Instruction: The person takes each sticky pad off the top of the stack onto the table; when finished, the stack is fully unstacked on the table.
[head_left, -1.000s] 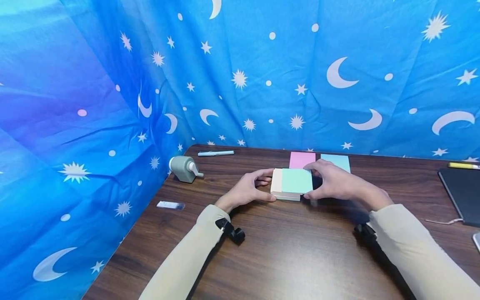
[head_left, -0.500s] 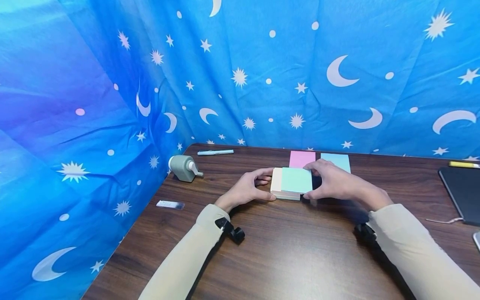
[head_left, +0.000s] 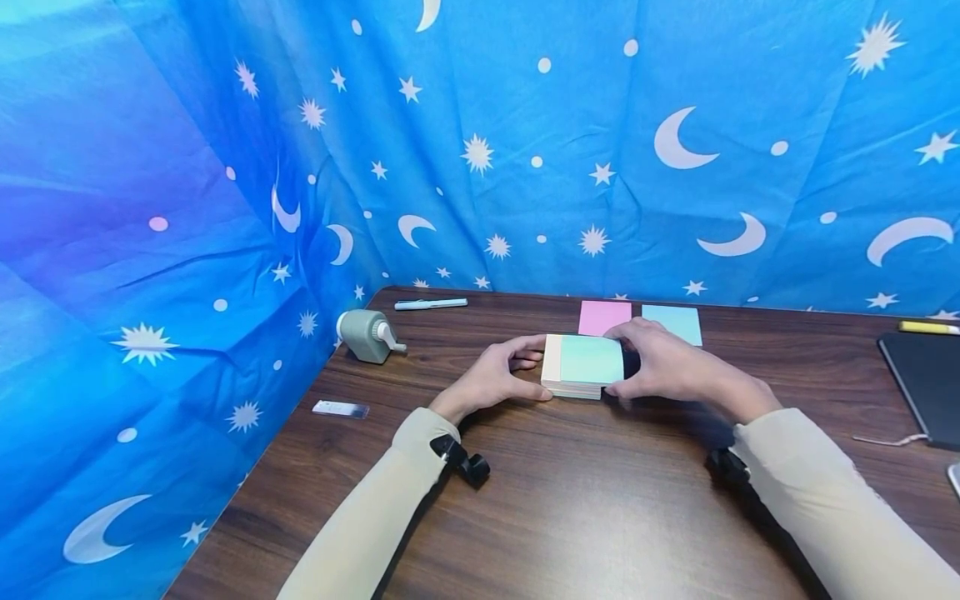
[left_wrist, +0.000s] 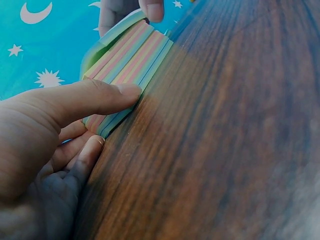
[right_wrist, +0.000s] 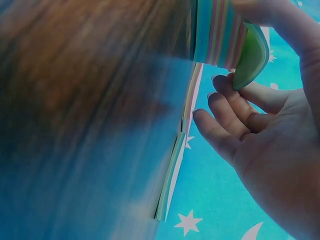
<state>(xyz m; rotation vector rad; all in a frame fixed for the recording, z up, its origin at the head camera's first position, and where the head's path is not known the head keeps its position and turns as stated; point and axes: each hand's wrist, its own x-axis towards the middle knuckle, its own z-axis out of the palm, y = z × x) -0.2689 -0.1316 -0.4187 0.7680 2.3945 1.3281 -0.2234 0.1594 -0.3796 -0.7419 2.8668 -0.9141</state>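
Observation:
A stack of coloured sticky note pads (left_wrist: 127, 57) stands on the table, its layers pink, yellow, blue and green at the side. My left hand (head_left: 501, 372) grips the stack's left end, thumb on the near side and fingers behind. On top lies a light green sticky note pad (head_left: 592, 360), set toward the right so that a cream pad (head_left: 553, 360) shows beside it. My right hand (head_left: 663, 360) pinches the green pad between thumb and fingers at its right end. In the right wrist view this pad bows upward, with a gap beneath it.
Behind the stack lie a pink sticky note pad (head_left: 604, 317) and a light blue one (head_left: 678, 325). At the left are a green bottle (head_left: 366, 337), a pen (head_left: 431, 305) and a small clear strip (head_left: 341, 409). A black tablet-like slab (head_left: 926, 383) and a yellow marker (head_left: 928, 327) lie right.
The green pad lay flat before and now arches up in the middle, its left edge a little farther left. My right hand has squeezed in slightly leftward; my left hand has stayed put.

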